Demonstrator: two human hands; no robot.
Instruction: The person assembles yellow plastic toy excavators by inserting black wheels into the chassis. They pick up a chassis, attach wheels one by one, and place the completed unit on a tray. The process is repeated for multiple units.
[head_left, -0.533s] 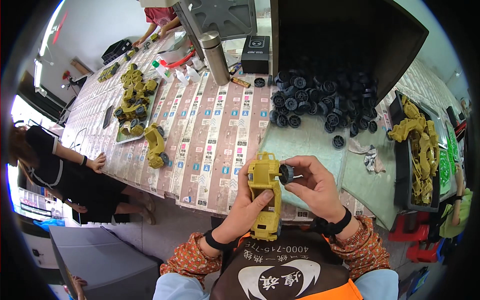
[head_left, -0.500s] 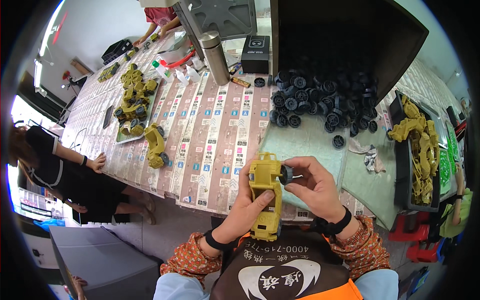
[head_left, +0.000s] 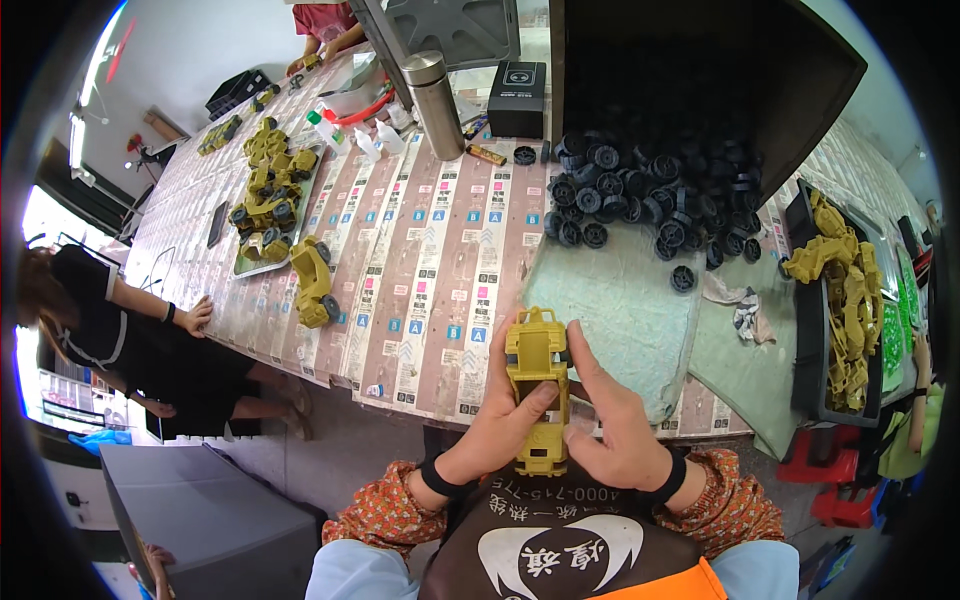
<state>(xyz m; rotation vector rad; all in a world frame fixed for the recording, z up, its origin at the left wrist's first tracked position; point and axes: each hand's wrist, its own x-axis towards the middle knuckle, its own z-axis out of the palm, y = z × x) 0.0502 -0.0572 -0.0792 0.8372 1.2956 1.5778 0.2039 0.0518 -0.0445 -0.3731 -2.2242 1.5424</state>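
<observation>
An olive-yellow plastic toy vehicle body (head_left: 536, 345) is held upright over the table's near edge. My left hand (head_left: 492, 432) is closed round its left side, thumb across the middle. Against the right side presses my right hand (head_left: 622, 432), its index finger stretched along the upper part and its thumb by the lower part. A bit of dark wheel (head_left: 563, 357) shows between the body and the right fingers; most of it is hidden. Beyond the hands, a heap of black toy wheels (head_left: 610, 185) spills from a dark box (head_left: 700, 60). One loose wheel (head_left: 684, 279) lies nearer.
To the left, a tray (head_left: 262, 268) bears several vehicles, with another vehicle (head_left: 314, 285) beside it. A black bin (head_left: 845, 412) of yellow bodies stands right. A steel flask (head_left: 434, 105), black carton (head_left: 517, 100) and cloth (head_left: 745, 315) are around. A person (head_left: 110, 310) stands left.
The right hand has brought the black wheel against the vehicle's right side and laid its fingers along it. The left hand keeps its hold. The view has shifted slightly.
</observation>
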